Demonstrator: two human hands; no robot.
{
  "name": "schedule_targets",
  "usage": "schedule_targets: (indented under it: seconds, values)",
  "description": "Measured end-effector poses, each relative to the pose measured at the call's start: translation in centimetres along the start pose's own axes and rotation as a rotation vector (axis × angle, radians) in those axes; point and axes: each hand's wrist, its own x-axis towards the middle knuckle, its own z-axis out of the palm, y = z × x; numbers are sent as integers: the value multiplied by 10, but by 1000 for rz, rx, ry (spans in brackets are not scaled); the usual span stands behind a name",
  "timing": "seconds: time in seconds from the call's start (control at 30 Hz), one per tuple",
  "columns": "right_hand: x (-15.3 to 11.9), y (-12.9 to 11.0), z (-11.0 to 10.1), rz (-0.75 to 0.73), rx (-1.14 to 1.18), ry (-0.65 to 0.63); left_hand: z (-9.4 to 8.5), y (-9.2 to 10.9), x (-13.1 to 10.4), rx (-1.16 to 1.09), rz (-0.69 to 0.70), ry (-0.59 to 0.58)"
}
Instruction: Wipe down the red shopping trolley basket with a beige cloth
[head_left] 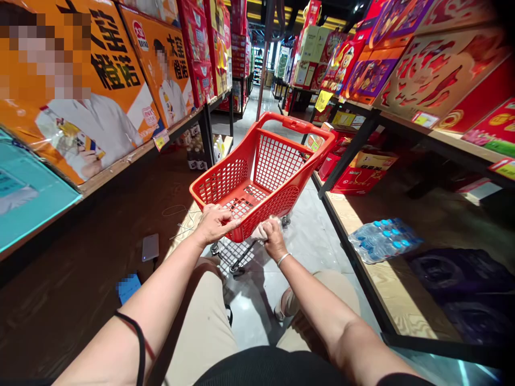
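A red plastic shopping cart [281,155] stands in the aisle in front of me, its basket walls full of square holes and nothing lying inside. My left hand [215,224] is closed over the near rim of the basket, thumb side toward the middle. A crumpled whitish cloth [260,230] is bunched in my right hand [274,238], which is held against the outside of the basket near its close corner. A bracelet circles the right wrist. Whether the right fingers also press on the cart cannot be made out.
Shelves with stacked gift cartons flank both sides, including an orange carton [137,96] at left. Shrink-wrapped water bottles [384,238] lie on the lower right shelf. A phone [151,247] rests on the lower left shelf. A shelf post [350,153] stands close to the cart's right.
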Motion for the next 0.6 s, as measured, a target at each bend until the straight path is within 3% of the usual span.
schedule_targets:
  seconds: [0.1,0.2,0.33,0.43,0.5,0.6]
  values:
    - [37,4,-42,27,-4,157,-2,4,1,13,25,8]
    - [75,0,-76,24,-43,229,3,20,5,44,20,45]
    - [85,-26,-76,-64,-117,81,21,51,6,119,-91,11]
    - [78,-43,-66,-141,-231,-38,33,63,1,209,-154,68]
    - [83,-40,-70,-198,-323,-97,36,63,-1,217,-157,94]
    - [112,-14,-93,-183,-445,-149,34,56,-4,188,-142,80]
